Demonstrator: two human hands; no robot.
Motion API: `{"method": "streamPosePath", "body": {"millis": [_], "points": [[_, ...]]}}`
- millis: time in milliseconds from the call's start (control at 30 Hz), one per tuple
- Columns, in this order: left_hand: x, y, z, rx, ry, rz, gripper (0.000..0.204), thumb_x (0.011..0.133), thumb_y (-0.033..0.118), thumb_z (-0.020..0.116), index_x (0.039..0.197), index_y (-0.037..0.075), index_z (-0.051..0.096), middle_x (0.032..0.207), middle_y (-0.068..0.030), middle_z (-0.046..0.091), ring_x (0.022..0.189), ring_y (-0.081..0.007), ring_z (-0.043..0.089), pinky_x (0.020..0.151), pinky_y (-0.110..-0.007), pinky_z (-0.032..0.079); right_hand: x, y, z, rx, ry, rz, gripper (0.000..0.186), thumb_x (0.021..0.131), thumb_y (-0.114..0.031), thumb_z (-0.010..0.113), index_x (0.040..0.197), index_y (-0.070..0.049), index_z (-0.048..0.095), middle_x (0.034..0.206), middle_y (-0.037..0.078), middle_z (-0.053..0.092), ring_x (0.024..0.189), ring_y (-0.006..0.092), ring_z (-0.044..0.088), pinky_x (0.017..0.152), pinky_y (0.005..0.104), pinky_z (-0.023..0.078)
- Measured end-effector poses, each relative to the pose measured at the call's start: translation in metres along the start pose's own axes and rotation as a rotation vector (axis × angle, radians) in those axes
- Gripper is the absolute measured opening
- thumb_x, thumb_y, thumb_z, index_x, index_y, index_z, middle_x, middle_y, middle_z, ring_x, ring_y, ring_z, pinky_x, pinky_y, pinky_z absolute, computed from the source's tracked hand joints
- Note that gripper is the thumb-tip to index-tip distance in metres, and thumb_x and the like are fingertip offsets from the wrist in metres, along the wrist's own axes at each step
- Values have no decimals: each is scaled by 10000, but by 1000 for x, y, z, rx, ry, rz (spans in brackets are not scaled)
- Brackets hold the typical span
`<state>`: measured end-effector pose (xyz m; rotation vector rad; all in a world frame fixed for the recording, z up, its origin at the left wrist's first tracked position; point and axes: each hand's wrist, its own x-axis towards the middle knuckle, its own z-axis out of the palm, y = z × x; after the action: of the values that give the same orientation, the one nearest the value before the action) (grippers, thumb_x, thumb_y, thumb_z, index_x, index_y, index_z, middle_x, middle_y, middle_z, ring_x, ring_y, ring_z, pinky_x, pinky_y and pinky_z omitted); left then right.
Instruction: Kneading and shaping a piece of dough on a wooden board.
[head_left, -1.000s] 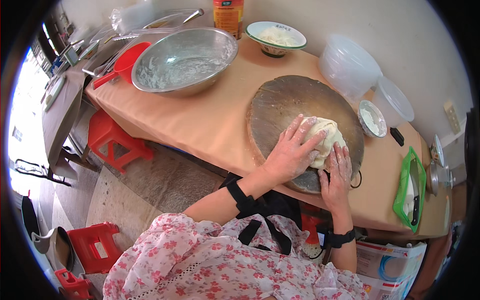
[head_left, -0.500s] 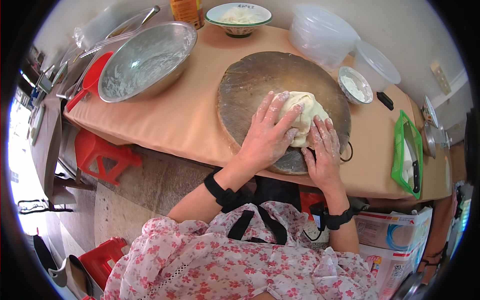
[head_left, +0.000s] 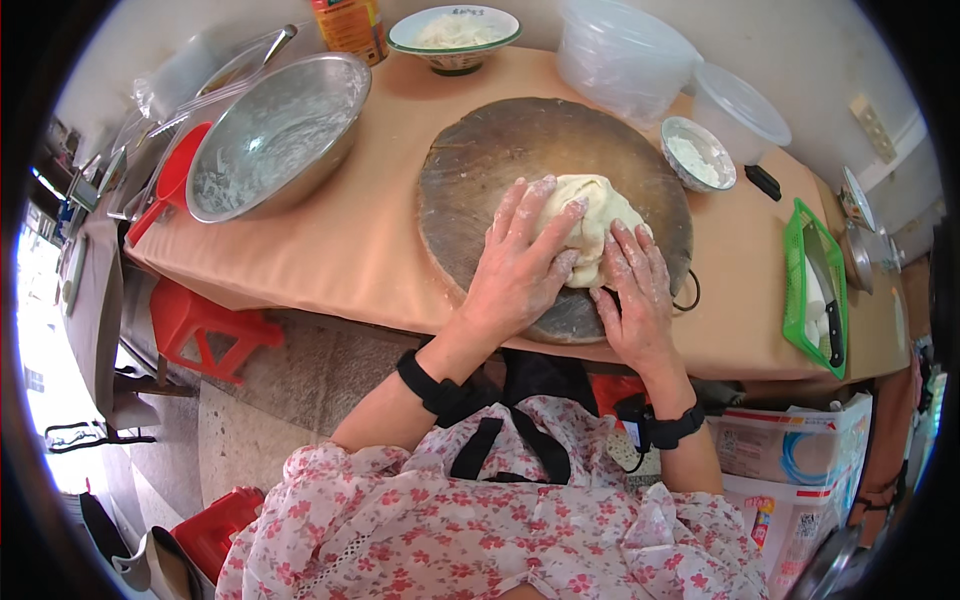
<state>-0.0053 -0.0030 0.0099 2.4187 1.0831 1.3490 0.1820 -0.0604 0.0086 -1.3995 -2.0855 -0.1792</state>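
Note:
A pale, soft lump of dough [head_left: 592, 215] lies on a round, dark wooden chopping board [head_left: 470, 160]. My left hand [head_left: 525, 255] grips the dough from its left side, with floury fingers curved over the top. From the right, my right hand [head_left: 637, 285] closes round the near right edge, fingers bent against the surface. Both palms hide part of the lump, and its underside is out of sight. Black bands circle both of my wrists.
A floury steel basin [head_left: 280, 140] and red dipper [head_left: 172, 175] stand left. Behind are a bowl of white flour [head_left: 455, 40] and clear plastic tubs [head_left: 620, 60]. Right of the board sit a small flour bowl [head_left: 698, 155] and a green basket [head_left: 800, 290] with a black-handled knife [head_left: 835, 335].
The whole view has shifted slightly, so the table's things appear a little to the left. Both hands stay on the dough, whose shape has changed a little between them.

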Motion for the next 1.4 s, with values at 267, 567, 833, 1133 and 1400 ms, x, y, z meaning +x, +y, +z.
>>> {"method": "streamPosePath", "body": {"millis": [267,567,833,1133,1400], "points": [[1,-1,-1,11,-4,6,604,779,69,700,1353,135,525,1447,-185,393,1327,-464,354,1084,-510,351,1,-2,-1,13,0,1,589,815,-138,646,1375,-46,490,1477,103,428,1364,358,371,1106,498,300],[-1,-1,-1,16,-10,3,610,775,59,697,1355,124,518,1445,-191,392,1327,-464,352,1092,-510,340,3,-6,-3,55,3,12,556,804,-117,657,1338,-38,523,1453,104,450,1348,361,388,1101,496,314],[3,-1,0,27,-1,6,603,764,65,685,1342,135,530,1405,-213,413,1302,-481,367,1077,-524,349,4,-4,-3,55,26,4,551,789,-97,674,1318,-38,534,1435,105,462,1343,363,391,1098,496,324],[3,3,-2,15,-26,-14,602,773,45,687,1347,114,520,1451,-193,386,1333,-456,350,1104,-506,320,3,-4,-4,45,19,8,544,798,-111,664,1320,-33,530,1439,107,455,1343,365,389,1101,498,318],[2,0,-2,19,-21,8,589,765,59,687,1329,124,528,1418,-201,405,1314,-473,359,1089,-519,341,2,-4,-2,63,13,-7,538,817,-113,649,1332,-30,516,1451,118,436,1345,392,371,1098,523,314]]}}
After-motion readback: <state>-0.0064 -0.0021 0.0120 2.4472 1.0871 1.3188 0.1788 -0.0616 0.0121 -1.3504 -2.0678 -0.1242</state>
